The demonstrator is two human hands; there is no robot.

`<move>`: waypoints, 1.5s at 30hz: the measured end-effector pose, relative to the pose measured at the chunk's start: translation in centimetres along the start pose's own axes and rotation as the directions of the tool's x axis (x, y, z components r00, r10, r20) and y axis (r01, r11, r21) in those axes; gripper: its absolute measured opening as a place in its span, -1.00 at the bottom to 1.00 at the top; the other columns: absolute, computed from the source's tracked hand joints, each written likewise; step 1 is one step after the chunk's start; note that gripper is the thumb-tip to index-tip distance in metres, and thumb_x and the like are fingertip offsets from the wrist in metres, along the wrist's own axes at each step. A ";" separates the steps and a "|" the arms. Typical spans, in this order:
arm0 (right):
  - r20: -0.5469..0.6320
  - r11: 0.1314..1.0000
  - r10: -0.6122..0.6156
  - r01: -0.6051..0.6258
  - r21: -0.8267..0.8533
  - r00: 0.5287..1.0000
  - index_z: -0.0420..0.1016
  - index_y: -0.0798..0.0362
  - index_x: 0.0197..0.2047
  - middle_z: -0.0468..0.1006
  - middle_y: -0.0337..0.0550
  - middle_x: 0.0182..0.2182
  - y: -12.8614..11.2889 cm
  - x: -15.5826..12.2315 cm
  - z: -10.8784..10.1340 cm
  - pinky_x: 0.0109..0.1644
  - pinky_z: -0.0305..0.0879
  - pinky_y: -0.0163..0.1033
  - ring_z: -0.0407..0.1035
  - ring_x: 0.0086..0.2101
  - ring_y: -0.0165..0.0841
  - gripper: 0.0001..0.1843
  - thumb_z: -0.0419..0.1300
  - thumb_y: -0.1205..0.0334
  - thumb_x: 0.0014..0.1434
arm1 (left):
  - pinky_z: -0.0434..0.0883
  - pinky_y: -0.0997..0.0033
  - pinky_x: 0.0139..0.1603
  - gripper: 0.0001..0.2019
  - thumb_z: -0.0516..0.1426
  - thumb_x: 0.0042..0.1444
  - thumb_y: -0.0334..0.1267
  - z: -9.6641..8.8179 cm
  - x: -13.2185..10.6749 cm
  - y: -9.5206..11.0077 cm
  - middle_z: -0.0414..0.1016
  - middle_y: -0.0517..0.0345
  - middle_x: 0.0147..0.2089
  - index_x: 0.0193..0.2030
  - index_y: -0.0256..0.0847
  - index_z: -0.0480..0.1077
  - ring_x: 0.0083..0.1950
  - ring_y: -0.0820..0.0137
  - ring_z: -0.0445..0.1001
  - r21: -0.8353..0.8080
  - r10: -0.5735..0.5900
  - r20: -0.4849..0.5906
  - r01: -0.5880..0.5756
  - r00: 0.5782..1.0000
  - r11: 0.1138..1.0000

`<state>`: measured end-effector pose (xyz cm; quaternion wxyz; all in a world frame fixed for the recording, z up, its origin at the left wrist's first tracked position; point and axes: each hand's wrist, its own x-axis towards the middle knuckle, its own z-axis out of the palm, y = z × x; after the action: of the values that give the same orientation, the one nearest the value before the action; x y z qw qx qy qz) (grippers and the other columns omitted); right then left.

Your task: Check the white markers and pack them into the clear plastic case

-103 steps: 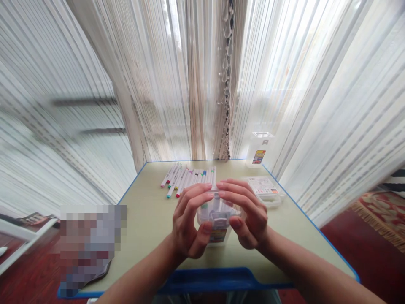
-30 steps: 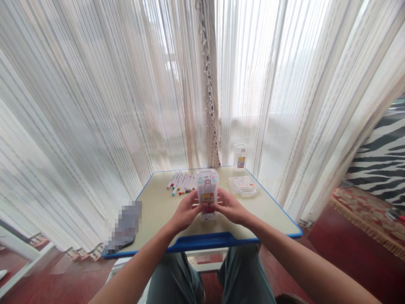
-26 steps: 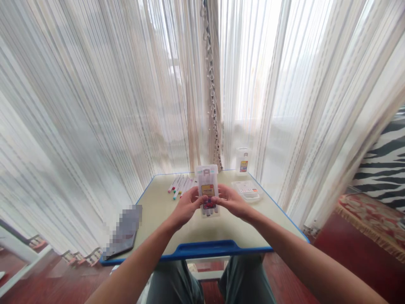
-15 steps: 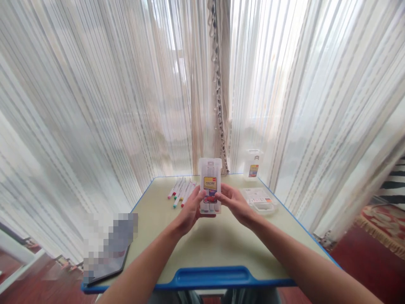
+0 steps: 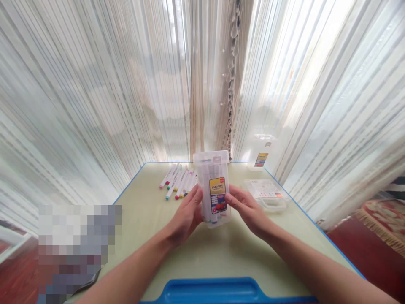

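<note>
A clear plastic marker case (image 5: pixel 205 185) with a yellow-and-blue "Marker" label is held up over the middle of the table, turned a little so its left side shows. Several markers are visible inside it. My left hand (image 5: pixel 187 213) grips its left side, thumb along the edge. On the right side, my right hand (image 5: pixel 248 207) holds it with the thumb by the label. Beyond my left hand, several white markers (image 5: pixel 177 182) with coloured ends lie side by side on the table.
The pale green table (image 5: pixel 142 253) has a blue rim and a blue front tray (image 5: pixel 211 289). At the back right stands another clear case (image 5: pixel 262 154); a flat clear case with a handle (image 5: pixel 267 195) lies before it. A blurred-out object (image 5: pixel 82 245) is at the left edge. Curtains hang behind.
The marker case has turned from facing me squarely to showing its left side, and it appears slightly nearer. Both hands stay on it. My view has shifted a little.
</note>
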<state>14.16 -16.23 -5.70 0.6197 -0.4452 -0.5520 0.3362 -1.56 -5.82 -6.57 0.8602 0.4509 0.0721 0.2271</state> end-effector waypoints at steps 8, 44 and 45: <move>0.005 1.000 0.010 -0.010 -0.017 1.000 0.59 -0.05 0.12 0.68 -0.07 -0.05 0.4 -0.3 0.0 0.15 0.45 0.03 0.50 0.05 -0.13 -0.59 0.14 -0.05 0.35 | 0.50 -0.03 0.10 -0.52 0.14 0.30 0.00 0.4 -0.5 -0.2 0.51 -0.13 0.22 0.31 -0.06 0.36 0.19 0.03 0.51 0.030 0.034 0.041 -0.035 0.999 0.999; -0.080 0.986 0.103 -0.091 0.138 0.991 0.39 -0.11 0.32 0.52 0.01 0.17 -0.4 -0.7 0.7 0.18 0.37 0.14 0.38 0.16 -0.01 -0.32 0.39 0.04 0.15 | 0.56 0.30 -0.29 -0.46 0.33 0.10 -0.13 0.8 -0.4 0.8 0.38 -0.17 0.20 0.20 -0.17 0.35 0.11 0.05 0.46 0.310 0.122 -0.030 -0.107 0.992 0.945; -0.080 0.981 0.107 -0.092 0.169 0.991 0.42 -0.10 0.29 0.53 0.01 0.17 -0.4 -0.7 0.7 0.18 0.37 0.13 0.39 0.16 -0.01 -0.37 0.38 0.04 0.18 | 0.58 0.29 -0.31 -0.47 0.33 0.10 -0.13 0.8 -0.3 0.8 0.39 -0.15 0.18 0.18 -0.17 0.35 0.08 0.08 0.47 0.301 0.129 -0.036 -0.113 0.991 0.947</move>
<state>13.28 -16.92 -5.57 0.6606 -0.4340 -0.4715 0.3912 -1.86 -6.21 -5.46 0.7645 0.5724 0.1016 0.2784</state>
